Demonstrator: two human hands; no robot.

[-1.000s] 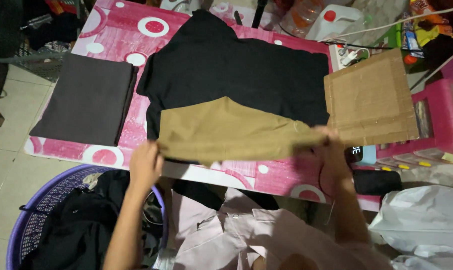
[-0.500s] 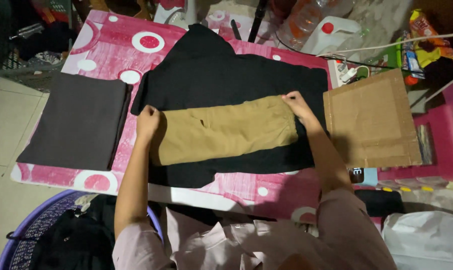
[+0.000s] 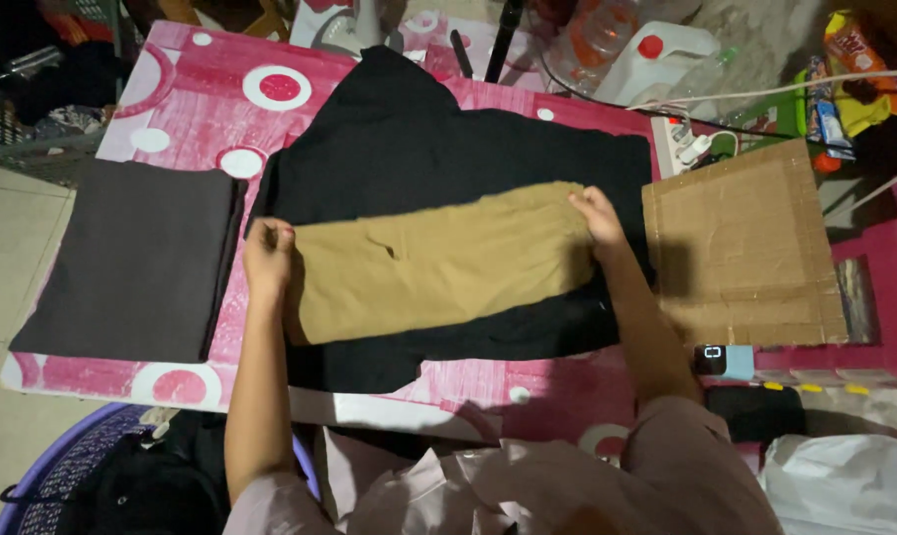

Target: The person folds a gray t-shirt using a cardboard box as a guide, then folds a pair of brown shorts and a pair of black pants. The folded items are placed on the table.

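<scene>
Tan cloth (image 3: 438,266): lay flat on black garment (image 3: 448,149), stretched between both hands.
Left hand (image 3: 268,260): gripped its left end.
Right hand (image 3: 595,216): gripped its upper right corner.
Surface (image 3: 171,99): pink, white circles.

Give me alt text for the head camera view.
Two bare hands, left hand and right hand, press the ends of a tan garment lying on a black garment on a pink patterned table, cardboard sheet at right.
</scene>
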